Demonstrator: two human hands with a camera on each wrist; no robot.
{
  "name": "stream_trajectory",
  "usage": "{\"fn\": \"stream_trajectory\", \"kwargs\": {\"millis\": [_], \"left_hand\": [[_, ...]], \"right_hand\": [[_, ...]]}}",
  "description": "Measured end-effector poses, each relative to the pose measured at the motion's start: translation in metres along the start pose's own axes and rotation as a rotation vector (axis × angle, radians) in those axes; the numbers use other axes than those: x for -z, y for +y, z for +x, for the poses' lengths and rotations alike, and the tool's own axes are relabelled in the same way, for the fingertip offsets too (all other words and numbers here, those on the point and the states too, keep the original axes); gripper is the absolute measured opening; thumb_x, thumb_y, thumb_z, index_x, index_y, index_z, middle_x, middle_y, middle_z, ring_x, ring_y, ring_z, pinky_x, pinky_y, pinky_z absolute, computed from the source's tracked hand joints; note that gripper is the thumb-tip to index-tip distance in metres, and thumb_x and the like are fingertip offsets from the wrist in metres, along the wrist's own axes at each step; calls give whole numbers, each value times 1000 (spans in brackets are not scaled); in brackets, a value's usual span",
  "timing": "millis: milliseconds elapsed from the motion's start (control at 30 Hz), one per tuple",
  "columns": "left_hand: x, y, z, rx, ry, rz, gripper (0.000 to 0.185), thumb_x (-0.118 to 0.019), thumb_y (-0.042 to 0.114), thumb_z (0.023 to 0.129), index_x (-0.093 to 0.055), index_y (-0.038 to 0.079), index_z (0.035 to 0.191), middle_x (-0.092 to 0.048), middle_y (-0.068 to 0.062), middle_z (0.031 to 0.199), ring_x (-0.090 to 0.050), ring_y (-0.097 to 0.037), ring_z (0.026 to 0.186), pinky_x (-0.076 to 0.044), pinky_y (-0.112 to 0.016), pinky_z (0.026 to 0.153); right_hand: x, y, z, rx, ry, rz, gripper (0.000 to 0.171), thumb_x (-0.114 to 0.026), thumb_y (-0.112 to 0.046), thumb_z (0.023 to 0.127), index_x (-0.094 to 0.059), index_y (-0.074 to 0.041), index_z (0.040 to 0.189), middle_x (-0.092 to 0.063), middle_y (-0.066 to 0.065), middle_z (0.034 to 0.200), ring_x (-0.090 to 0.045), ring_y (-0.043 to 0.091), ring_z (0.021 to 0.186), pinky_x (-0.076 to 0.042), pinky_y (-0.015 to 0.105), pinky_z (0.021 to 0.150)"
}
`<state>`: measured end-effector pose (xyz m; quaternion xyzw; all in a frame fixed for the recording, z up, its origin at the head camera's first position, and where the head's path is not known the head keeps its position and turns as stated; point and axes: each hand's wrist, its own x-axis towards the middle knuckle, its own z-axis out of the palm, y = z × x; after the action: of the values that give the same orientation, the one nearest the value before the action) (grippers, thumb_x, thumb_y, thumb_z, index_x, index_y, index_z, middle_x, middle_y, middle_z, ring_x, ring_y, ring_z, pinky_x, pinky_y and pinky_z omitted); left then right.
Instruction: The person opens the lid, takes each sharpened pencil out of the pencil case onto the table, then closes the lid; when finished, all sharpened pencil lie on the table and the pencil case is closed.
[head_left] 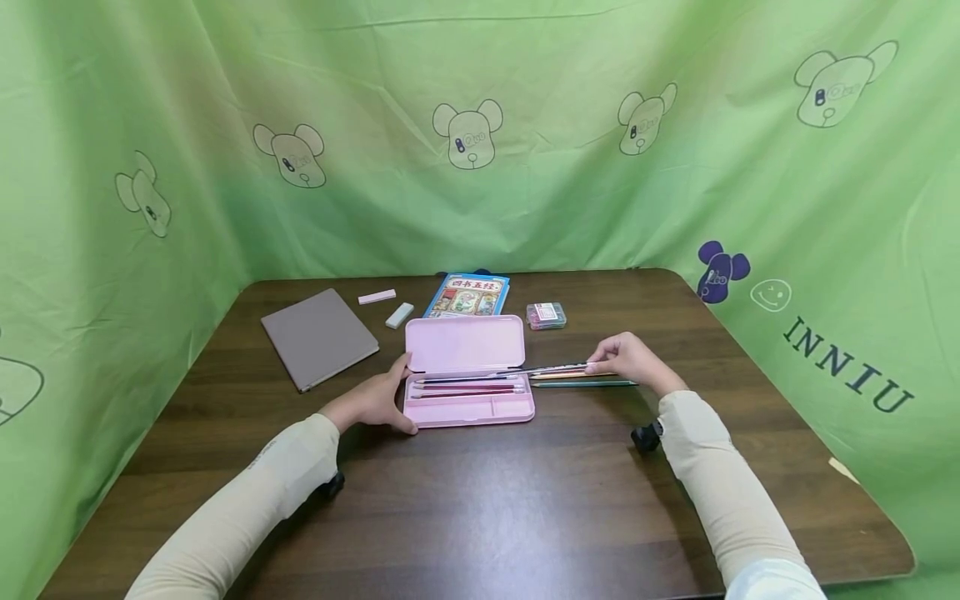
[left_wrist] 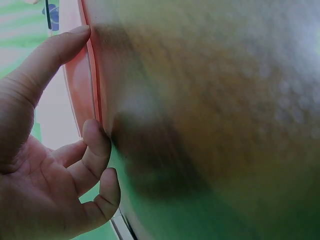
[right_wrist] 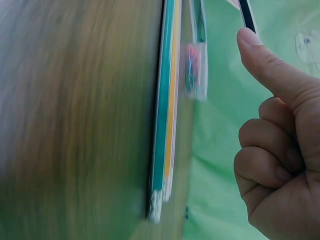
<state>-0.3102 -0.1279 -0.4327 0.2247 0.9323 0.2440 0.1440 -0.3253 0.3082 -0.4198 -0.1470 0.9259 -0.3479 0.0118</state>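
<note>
Your head view looks forward and down from above, taking in most of the bench (head_left: 480,500) and the green cloth (head_left: 360,217) behind. Both wrist views look from close in, turned sideways; with the head view, the left shares the pink case (head_left: 453,414), the right the pencils (right_wrist: 161,125).

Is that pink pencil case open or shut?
Open: the pink pencil case has its lid flipped back, showing pencils inside.

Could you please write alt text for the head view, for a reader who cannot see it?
A person's right hand pinches a pencil beside an open pink pencil case, whose left end the left hand holds on a wood-grain table. More pencils lie inside and to its right.
</note>
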Motion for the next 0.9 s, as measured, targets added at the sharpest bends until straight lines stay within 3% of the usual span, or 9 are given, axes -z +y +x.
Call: {"fn": "stream_trajectory", "kwargs": {"millis": [200, 467, 733, 900], "left_hand": [[0, 0, -1, 0, 0, 2, 125, -85, 36, 61, 0, 2, 147, -38, -17, 145, -38, -32, 131, -29, -47, 106], [0, 1, -1, 23, -14, 4, 126, -85, 37, 61, 1, 3, 147, -36, -16, 146, -36, -32, 132, -28, -48, 107], [1, 1, -1, 15, -14, 1, 126, -85, 38, 61, 1, 3, 147, -36, -17, 146, -37, -33, 131, -29, -48, 106], [2, 2, -2, 14, -7, -8, 126, -85, 36, 60, 0, 3, 147, -37, -17, 146, -37, -32, 131, -28, -48, 107]], "right_hand": [[10, 14, -12, -57, 1, 6, 16, -77, -20, 74, -71, -6, 74, -62, 1, 58, -38, 5, 53, -34, 24, 51], [21, 25, -27, -87, 10, -14, 16, -76, -20, 74, -71, -4, 76, -40, -8, 47, -28, 4, 49, -30, 23, 49], [32, 34, -39, -106, -7, -2, 18, -77, -18, 73, -70, -2, 74, -45, -8, 50, -29, 2, 49, -29, 24, 48], [34, 39, -43, -99, -40, 10, 21, -78, -18, 72, -69, 1, 77, -58, -7, 58, -35, 1, 52, -34, 23, 52]]}}
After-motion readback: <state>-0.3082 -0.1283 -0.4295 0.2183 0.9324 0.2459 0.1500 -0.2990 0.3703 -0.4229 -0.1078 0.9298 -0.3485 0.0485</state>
